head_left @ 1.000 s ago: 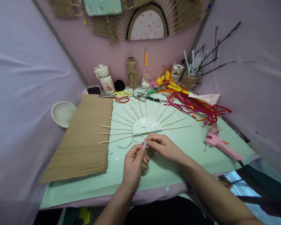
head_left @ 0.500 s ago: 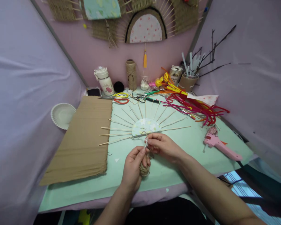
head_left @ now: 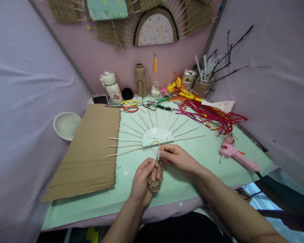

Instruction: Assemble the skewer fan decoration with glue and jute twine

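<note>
My left hand [head_left: 142,180] is closed round a small ball of brown twine [head_left: 154,180], held just above the mint-green table [head_left: 207,153]. My right hand [head_left: 176,158] pinches the twine's loose end [head_left: 158,155] right above the ball. Directly behind both hands lies a half-round floral paper piece [head_left: 157,136] with several thin wooden sticks [head_left: 190,138] fanning out from it. The twine end reaches up to the flat edge of that piece.
A sheet of brown cardboard [head_left: 91,148] covers the table's left part, with a white paper plate [head_left: 66,125] beside it. A pink glue gun [head_left: 236,157] lies at the right. Pipe cleaners [head_left: 212,114], scissors [head_left: 129,105], a twine spool [head_left: 140,76] and a bottle [head_left: 111,87] line the back.
My left hand has turned and slid a little toward me, so the twine ball now shows in front of its fingers. The right hand stays pinched on the twine end.
</note>
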`<action>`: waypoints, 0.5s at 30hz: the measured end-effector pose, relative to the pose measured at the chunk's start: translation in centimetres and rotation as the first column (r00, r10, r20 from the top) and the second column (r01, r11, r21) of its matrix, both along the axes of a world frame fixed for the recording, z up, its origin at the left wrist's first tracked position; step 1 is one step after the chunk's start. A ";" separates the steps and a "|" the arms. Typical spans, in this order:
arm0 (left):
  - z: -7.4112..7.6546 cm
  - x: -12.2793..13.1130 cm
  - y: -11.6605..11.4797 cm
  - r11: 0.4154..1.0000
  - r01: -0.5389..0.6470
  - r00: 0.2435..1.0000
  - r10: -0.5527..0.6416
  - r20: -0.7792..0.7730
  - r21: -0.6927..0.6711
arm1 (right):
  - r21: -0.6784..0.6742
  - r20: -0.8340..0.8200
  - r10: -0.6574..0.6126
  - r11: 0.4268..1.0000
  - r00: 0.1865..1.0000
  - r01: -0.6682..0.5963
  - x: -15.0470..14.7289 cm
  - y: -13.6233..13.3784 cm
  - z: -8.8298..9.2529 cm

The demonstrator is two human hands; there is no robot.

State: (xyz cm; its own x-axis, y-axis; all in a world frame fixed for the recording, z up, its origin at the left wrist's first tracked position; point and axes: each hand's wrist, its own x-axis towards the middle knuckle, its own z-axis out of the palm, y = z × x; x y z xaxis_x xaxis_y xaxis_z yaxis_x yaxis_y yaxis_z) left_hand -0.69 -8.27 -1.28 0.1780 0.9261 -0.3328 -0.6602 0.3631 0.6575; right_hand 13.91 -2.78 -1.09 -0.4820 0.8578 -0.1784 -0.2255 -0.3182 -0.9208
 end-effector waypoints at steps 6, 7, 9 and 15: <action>0.0 0.0 -0.2 1.000 0.003 1.000 -0.003 0.012 0.020 | -0.054 -0.077 -0.187 0.982 0.979 0.183 -0.3 0.2 0.3; 0.0 0.0 -0.2 1.000 0.001 1.000 -0.001 0.011 0.024 | -0.060 -0.090 -0.240 0.970 0.967 0.235 -0.1 0.4 0.4; 0.1 -0.1 -0.2 1.000 -0.005 1.000 0.005 0.008 0.021 | -0.064 -0.113 -0.338 0.941 0.934 0.333 0.6 0.8 0.9; 0.0 -0.2 -0.1 1.000 -0.029 1.000 0.029 0.005 -0.008 | 0.079 0.053 -0.311 0.949 0.949 0.306 5.4 -1.5 3.2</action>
